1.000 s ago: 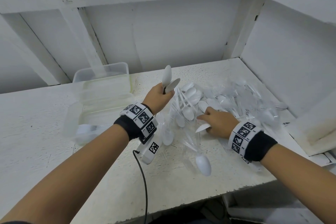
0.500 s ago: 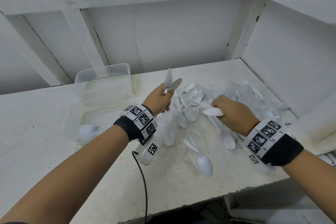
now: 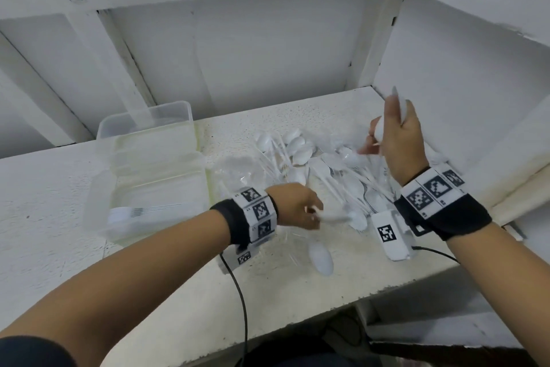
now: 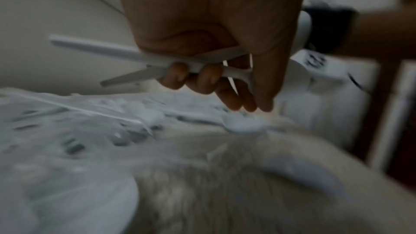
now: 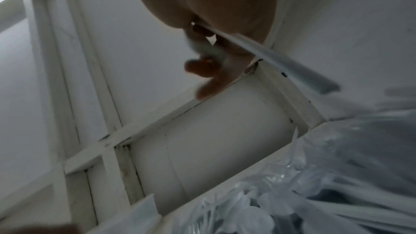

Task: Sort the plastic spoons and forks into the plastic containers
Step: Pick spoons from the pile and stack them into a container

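A heap of white plastic spoons and forks (image 3: pixel 312 158) lies on the white table (image 3: pixel 89 247). My left hand (image 3: pixel 309 213) hovers low at the heap's near edge and grips two white spoons (image 3: pixel 339 217). Their crossed handles (image 4: pixel 157 63) show in the left wrist view, with the fingers (image 4: pixel 209 77) curled round them. My right hand (image 3: pixel 393 134) is raised over the heap's right side and holds a spoon (image 3: pixel 379 128); its handle (image 5: pixel 292 70) sticks out of the fist (image 5: pixel 213 56). Two clear plastic containers (image 3: pixel 148 125) stand at the left; the near one (image 3: pixel 98 188) holds white forks (image 3: pixel 140 212).
One spoon (image 3: pixel 320 256) lies alone near the table's front edge (image 3: pixel 327 304). White walls and a post (image 3: pixel 375 39) close in the back and right side. Crumpled clear wrap (image 3: pixel 238 164) sits between the containers and the heap.
My left hand has dropped from beside the containers to the heap's near edge, still holding its spoons. My right hand has risen off the heap to the upper right with a spoon.
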`<state>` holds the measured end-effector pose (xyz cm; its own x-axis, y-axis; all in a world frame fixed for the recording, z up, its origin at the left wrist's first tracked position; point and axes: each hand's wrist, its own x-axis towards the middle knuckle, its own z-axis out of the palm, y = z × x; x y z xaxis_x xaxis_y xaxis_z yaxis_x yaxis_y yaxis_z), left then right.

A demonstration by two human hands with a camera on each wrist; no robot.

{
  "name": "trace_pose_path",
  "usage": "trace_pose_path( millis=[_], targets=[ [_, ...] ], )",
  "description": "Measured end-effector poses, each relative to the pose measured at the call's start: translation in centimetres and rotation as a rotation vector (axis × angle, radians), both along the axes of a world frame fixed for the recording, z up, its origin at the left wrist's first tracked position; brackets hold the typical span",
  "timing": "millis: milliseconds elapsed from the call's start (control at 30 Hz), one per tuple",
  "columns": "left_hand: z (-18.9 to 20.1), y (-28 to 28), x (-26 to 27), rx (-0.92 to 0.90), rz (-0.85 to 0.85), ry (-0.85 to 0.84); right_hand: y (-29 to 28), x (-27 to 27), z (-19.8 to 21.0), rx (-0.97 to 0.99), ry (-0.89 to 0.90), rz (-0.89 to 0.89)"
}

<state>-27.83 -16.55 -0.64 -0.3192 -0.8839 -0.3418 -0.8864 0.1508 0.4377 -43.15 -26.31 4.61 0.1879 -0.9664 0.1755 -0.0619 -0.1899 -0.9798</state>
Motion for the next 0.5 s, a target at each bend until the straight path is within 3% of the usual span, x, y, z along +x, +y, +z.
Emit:
trace_pose_path(
  millis=[133, 333, 400, 500],
  targets=[
    [-1.8, 0.6, -2.5, 0.061, -0.250, -0.222, 0.1, -1.2, -1.0, -0.076, 0.159, 0.080],
    [-2.5, 0.6, -2.8, 0.020, -0.318, -0.323, 1.6, -2.1, -2.9, -0.168, 0.444, 0.223],
    [-2.2, 0.2, -2.6, 0.007, -0.253, -0.228, 1.8, -2.3, -3.3, -0.175, 0.478, 0.243],
    [-1.0, -0.5, -1.6, -0.055, -0.047, 0.055, 1.5, -3.0, -3.8, -0.129, 0.513, 0.243]
  ],
)
